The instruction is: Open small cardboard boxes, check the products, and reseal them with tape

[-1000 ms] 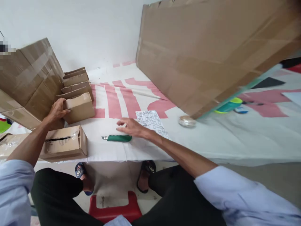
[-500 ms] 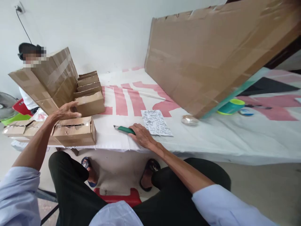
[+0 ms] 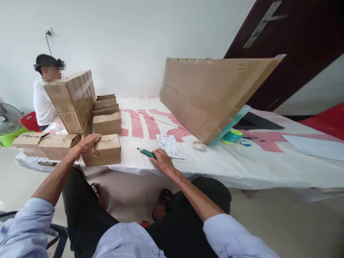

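Observation:
My left hand (image 3: 90, 144) grips the left end of a small brown cardboard box (image 3: 109, 152), fingers over its top and thumb down its front side. This box lies at the table's front edge, at the right end of a row of similar boxes. My right hand (image 3: 163, 160) rests on the table, closed around a green utility knife (image 3: 146, 153) whose tip points left toward the box. Just behind that hand lies a sheet of paper (image 3: 172, 147) covered in small printed or drawn marks.
Stacked cardboard boxes (image 3: 72, 96) and several smaller ones (image 3: 107, 123) stand at left. A large cardboard piece (image 3: 204, 93) leans upright behind. Right of the paper lie a tape roll (image 3: 199, 145) and a teal-yellow roll (image 3: 232, 137). A person (image 3: 44, 100) sits far left.
My left hand has come down from above the boxes onto the rightmost front box. My right hand keeps the knife in about the same place. The view has turned, showing more of the door.

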`<state>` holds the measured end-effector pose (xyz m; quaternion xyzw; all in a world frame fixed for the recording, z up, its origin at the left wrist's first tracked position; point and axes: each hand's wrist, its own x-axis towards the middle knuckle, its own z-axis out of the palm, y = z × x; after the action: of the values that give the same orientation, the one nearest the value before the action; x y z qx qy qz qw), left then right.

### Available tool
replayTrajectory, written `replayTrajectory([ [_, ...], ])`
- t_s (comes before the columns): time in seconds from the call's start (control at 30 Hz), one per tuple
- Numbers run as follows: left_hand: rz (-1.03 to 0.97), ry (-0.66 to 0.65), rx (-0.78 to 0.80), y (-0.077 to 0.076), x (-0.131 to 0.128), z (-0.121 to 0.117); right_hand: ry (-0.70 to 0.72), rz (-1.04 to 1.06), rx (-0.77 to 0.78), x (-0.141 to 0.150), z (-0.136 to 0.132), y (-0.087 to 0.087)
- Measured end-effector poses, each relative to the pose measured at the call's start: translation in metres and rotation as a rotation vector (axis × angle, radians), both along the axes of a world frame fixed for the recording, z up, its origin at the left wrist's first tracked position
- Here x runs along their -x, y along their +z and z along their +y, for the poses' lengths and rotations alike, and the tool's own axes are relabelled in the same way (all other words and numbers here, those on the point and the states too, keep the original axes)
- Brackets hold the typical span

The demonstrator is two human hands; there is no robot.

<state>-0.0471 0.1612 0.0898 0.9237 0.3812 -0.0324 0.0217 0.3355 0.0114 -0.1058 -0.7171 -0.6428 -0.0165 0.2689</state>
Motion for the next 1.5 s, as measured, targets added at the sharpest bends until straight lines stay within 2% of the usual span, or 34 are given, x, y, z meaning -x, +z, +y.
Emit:
replayTrajectory([
  [0.13,-0.204,-0.074,0.037,-0.016,-0.015,-0.027,0.071,0.154,-0.137,0.021,0.000,0.019],
  [0.2,-0.382,-0.072,0.082,-0.024,-0.006,-0.032,0.133,0.301,-0.217,0.034,0.002,0.029],
  [0.33,-0.845,0.025,0.254,-0.048,0.035,-0.032,0.231,0.549,-0.306,0.060,0.003,0.046],
  [0.43,-1.009,0.098,0.465,-0.072,0.052,-0.030,0.271,0.631,-0.303,0.075,0.005,0.057],
  [0.53,-1.113,0.112,0.585,-0.094,0.047,-0.033,0.288,0.656,-0.286,0.086,0.007,0.064],
  [0.67,-1.202,0.126,0.522,-0.113,0.031,-0.045,0.269,0.644,-0.275,0.091,0.006,0.066],
  [0.83,-1.325,0.153,0.447,-0.131,0.022,-0.073,0.234,0.621,-0.257,0.088,-0.003,0.066],
  [0.97,-1.391,0.163,0.446,-0.138,0.017,-0.092,0.220,0.648,-0.234,0.085,-0.009,0.070],
  [1.13,-1.420,0.132,0.468,-0.138,0.016,-0.104,0.192,0.732,-0.206,0.085,-0.011,0.071],
  [1.37,-1.400,0.087,0.462,-0.137,0.016,-0.116,0.146,0.857,-0.219,0.082,-0.015,0.060],
  [1.5,-1.373,0.055,0.428,-0.130,0.008,-0.123,0.098,0.968,-0.205,0.074,-0.017,0.053],
])
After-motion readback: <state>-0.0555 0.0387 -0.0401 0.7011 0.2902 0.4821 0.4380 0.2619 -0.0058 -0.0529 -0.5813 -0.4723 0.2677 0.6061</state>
